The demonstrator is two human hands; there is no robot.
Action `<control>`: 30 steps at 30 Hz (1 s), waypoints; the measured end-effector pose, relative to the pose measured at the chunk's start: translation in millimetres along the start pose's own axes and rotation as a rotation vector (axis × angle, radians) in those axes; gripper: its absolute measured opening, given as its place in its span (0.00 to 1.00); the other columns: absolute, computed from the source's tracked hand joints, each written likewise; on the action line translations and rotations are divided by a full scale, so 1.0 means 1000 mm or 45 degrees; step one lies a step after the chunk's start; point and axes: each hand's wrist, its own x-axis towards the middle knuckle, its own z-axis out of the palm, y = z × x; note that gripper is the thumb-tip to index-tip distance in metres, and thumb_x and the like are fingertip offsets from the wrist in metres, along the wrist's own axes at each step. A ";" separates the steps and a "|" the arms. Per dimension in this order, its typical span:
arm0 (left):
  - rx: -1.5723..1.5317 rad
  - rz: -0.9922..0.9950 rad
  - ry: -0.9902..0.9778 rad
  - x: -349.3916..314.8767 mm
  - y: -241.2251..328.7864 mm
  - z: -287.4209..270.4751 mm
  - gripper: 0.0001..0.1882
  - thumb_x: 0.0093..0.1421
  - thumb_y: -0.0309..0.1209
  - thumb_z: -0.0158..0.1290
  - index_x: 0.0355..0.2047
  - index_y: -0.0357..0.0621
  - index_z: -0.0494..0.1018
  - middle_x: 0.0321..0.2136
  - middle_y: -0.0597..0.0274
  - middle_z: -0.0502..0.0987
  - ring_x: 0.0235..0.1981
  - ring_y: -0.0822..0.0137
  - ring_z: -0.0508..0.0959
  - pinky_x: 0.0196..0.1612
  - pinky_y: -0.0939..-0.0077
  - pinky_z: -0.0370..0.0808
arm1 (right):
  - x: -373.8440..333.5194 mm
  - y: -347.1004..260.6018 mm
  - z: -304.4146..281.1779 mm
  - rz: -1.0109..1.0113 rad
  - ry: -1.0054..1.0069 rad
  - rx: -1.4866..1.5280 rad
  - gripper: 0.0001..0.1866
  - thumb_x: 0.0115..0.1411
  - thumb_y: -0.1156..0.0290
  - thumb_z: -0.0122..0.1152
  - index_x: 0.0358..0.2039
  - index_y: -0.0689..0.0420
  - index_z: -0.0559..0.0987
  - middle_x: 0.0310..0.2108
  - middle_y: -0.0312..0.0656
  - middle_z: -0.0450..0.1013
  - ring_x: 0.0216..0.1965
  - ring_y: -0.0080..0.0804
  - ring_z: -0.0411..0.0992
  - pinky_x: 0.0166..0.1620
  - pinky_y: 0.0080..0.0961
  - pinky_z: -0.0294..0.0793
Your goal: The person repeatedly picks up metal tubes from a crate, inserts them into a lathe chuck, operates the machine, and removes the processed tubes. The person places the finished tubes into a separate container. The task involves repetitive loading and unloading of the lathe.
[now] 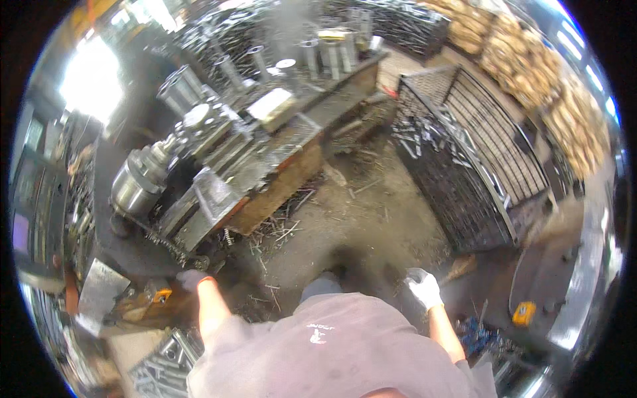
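My left hand (pixel 191 279), in a dark glove with a red cuff, hangs out to my left near the foot of the lathe-like machine (pixel 138 182). Its fingers blur into the dark floor, and nothing shows in it. On the other side, my right hand (pixel 424 290) wears a white glove with darker fingertips. The fingers look loosely apart, with nothing visible between them. That hand is held away from my body, over the floor short of the black wire-mesh bin (pixel 458 192). Neither hand appears to touch anything.
Metal cylinders (pixel 180 89) and a pale box (pixel 271 106) stand on the steel workbench (pixel 279 176). Scrap rods litter the floor (pixel 371 199). Metal parts (pixel 162 368) lie at lower left, a yellow control box (pixel 523 313) at right. Bulging sacks (pixel 521 63) line the back right.
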 end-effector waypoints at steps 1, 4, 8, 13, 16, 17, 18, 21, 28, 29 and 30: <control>-0.307 -0.421 0.113 0.035 -0.057 -0.013 0.27 0.73 0.41 0.51 0.66 0.39 0.69 0.54 0.49 0.83 0.52 0.49 0.85 0.48 0.48 0.82 | 0.020 -0.025 0.009 -0.158 -0.177 0.005 0.25 0.61 0.62 0.70 0.55 0.62 0.83 0.50 0.51 0.84 0.54 0.44 0.83 0.57 0.34 0.80; -0.779 -0.872 0.315 0.058 -0.136 -0.049 0.28 0.73 0.40 0.50 0.68 0.39 0.68 0.57 0.44 0.81 0.56 0.47 0.83 0.58 0.45 0.79 | 0.074 -0.088 0.022 -0.134 -0.317 -0.309 0.27 0.61 0.57 0.69 0.56 0.60 0.83 0.53 0.51 0.83 0.56 0.46 0.81 0.59 0.35 0.79; -1.049 -0.753 0.210 0.028 -0.136 -0.085 0.28 0.72 0.42 0.51 0.67 0.40 0.69 0.56 0.46 0.81 0.55 0.49 0.82 0.57 0.47 0.79 | 0.129 -0.119 0.026 -0.235 -0.390 -0.561 0.26 0.60 0.54 0.65 0.55 0.54 0.85 0.53 0.53 0.82 0.55 0.54 0.80 0.59 0.41 0.78; -1.279 -0.283 -0.149 -0.042 -0.032 -0.051 0.27 0.72 0.44 0.53 0.65 0.41 0.71 0.55 0.48 0.81 0.54 0.50 0.82 0.56 0.51 0.79 | 0.189 -0.092 0.014 -0.338 -0.522 -0.672 0.22 0.58 0.55 0.63 0.47 0.54 0.87 0.47 0.53 0.83 0.49 0.56 0.81 0.53 0.47 0.80; -1.340 -0.079 -0.593 -0.130 0.041 -0.023 0.27 0.72 0.45 0.54 0.64 0.42 0.72 0.54 0.49 0.81 0.53 0.51 0.81 0.55 0.53 0.78 | 0.217 -0.058 -0.014 -0.163 -0.466 -0.546 0.25 0.58 0.53 0.64 0.50 0.57 0.86 0.50 0.52 0.83 0.53 0.52 0.81 0.57 0.44 0.79; -1.338 -0.039 -0.757 -0.162 0.065 -0.020 0.27 0.71 0.46 0.54 0.63 0.42 0.72 0.54 0.50 0.80 0.53 0.52 0.81 0.55 0.53 0.78 | 0.225 -0.048 -0.027 -0.143 -0.422 -0.530 0.25 0.58 0.53 0.64 0.51 0.56 0.86 0.51 0.51 0.83 0.53 0.51 0.81 0.57 0.43 0.79; -1.323 0.005 -0.931 -0.198 0.091 -0.018 0.27 0.71 0.46 0.55 0.63 0.42 0.72 0.54 0.50 0.80 0.53 0.52 0.81 0.55 0.54 0.78 | 0.234 -0.039 -0.042 -0.134 -0.370 -0.527 0.25 0.59 0.53 0.63 0.51 0.56 0.86 0.52 0.51 0.83 0.53 0.50 0.81 0.58 0.42 0.78; -1.208 0.212 -1.422 -0.312 0.183 -0.033 0.27 0.71 0.47 0.56 0.62 0.43 0.73 0.53 0.51 0.80 0.52 0.53 0.81 0.54 0.56 0.78 | 0.269 -0.018 -0.104 -0.135 -0.210 -0.280 0.26 0.60 0.52 0.63 0.52 0.55 0.87 0.52 0.49 0.84 0.53 0.51 0.81 0.59 0.41 0.78; -0.796 1.751 -1.208 -0.602 0.563 -0.132 0.36 0.71 0.53 0.56 0.68 0.39 0.69 0.65 0.38 0.74 0.68 0.41 0.71 0.72 0.53 0.64 | 0.480 0.063 -0.322 -0.221 0.370 0.172 0.17 0.68 0.64 0.61 0.54 0.54 0.86 0.51 0.42 0.85 0.50 0.36 0.84 0.57 0.32 0.81; -0.776 1.799 -1.071 -0.645 0.633 -0.144 0.35 0.71 0.51 0.57 0.68 0.40 0.69 0.66 0.39 0.73 0.68 0.41 0.72 0.71 0.53 0.65 | 0.526 0.083 -0.345 -0.199 0.329 0.213 0.21 0.67 0.62 0.63 0.57 0.56 0.83 0.53 0.45 0.84 0.52 0.36 0.83 0.59 0.32 0.80; -0.824 1.912 -0.905 -0.679 0.696 -0.156 0.34 0.71 0.50 0.57 0.69 0.41 0.69 0.66 0.39 0.73 0.68 0.40 0.72 0.71 0.52 0.65 | 0.575 0.105 -0.362 -0.195 0.368 0.274 0.25 0.66 0.61 0.65 0.61 0.58 0.81 0.54 0.47 0.83 0.55 0.36 0.82 0.61 0.32 0.79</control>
